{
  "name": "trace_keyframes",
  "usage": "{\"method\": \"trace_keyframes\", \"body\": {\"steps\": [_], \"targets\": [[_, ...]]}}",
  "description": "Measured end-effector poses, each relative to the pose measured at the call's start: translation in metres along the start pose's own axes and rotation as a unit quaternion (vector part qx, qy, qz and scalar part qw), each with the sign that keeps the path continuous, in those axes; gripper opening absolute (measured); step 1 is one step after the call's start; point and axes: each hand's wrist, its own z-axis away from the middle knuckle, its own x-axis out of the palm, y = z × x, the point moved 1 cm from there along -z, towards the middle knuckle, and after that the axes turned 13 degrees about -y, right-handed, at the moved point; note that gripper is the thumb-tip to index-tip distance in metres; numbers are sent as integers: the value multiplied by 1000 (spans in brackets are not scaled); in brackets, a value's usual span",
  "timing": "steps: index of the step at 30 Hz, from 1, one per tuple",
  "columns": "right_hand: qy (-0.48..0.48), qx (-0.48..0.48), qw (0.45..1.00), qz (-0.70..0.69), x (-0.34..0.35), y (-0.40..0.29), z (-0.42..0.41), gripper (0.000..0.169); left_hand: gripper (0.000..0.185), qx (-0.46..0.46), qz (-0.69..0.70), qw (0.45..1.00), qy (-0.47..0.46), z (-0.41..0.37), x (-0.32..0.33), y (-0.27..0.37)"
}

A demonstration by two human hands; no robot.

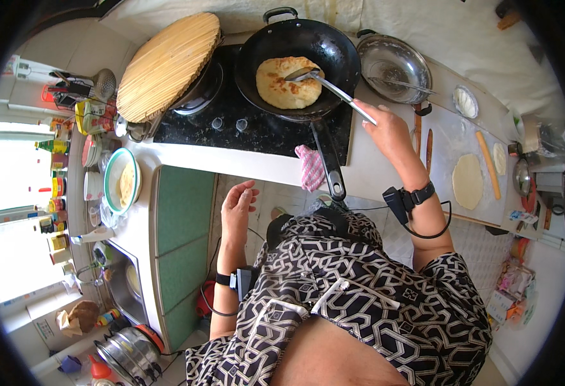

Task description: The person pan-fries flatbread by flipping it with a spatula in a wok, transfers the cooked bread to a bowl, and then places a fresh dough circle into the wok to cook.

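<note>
My right hand is closed round the handle of a metal spatula, whose blade rests on a browned flatbread. The flatbread lies in a black wok on the black stovetop. Over the stove's front edge, the wok's long handle points towards me, beside a pink checked cloth. My left hand is held in front of the counter, fingers apart and bent, holding nothing. To the right, a rolled-out dough round lies on a floured board near a wooden rolling pin.
A round lid of straw-coloured slats leans over the left burner. Right of the wok sits a metal pan with a thin utensil across it. A green-rimmed bowl holding flatbread stands at the left, above a sink. A bowl of flour is at the right.
</note>
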Motion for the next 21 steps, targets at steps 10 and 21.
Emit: {"method": "trace_keyframes", "body": {"steps": [10, 21], "targets": [[-19, 23, 1000, -7, 1, -8, 2, 49, 24, -1, 4, 1000, 7, 2, 0, 0], [-3, 9, 1000, -9, 9, -4, 4, 51, 25, -1, 11, 1000, 11, 4, -3, -3]]}}
